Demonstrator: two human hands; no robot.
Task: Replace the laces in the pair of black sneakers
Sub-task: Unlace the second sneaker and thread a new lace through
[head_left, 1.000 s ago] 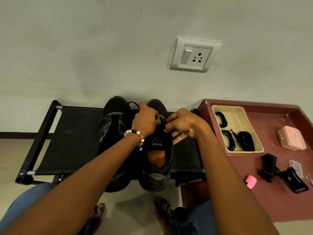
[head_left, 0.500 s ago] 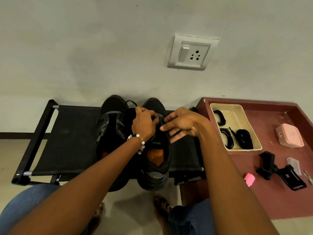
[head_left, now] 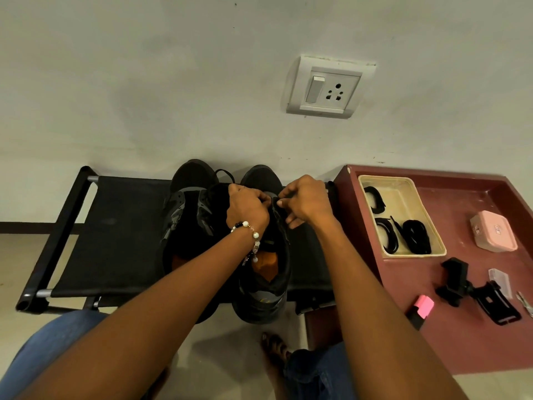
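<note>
Between the two hands: upper eyelet rows of the right-hand black mesh sneaker with the orange insole [head_left: 268,264], directly under both sets of fingers.
Grip, left: left hand, beaded bracelet at the wrist [head_left: 248,207], fingers curled down onto the shoe's upper; it appears to pinch the edge or a lace end, but what it holds is hidden.
Grip, right: right hand [head_left: 307,202], thumb and forefinger pinched together on something thin and dark at the eyelet edge, probably a black lace [head_left: 277,202]; too small to be sure.
Long axis: shoe runs straight away from the person, toe at the wall, heel toward the knees.
Nearer hand: both equally close, meeting over the tongue.
Neighbour: second black sneaker [head_left: 187,215] touching on the left hand's outer side, a thin lace loop visible near its toe.
Support: black fabric folding stool [head_left: 115,235] under both shoes.
Spare laces: coiled black laces [head_left: 415,236] in a cream plastic tray [head_left: 403,186], well out beyond the right hand.
Judgement: lacing near the toe-end eyelets; threading looks early.
</note>
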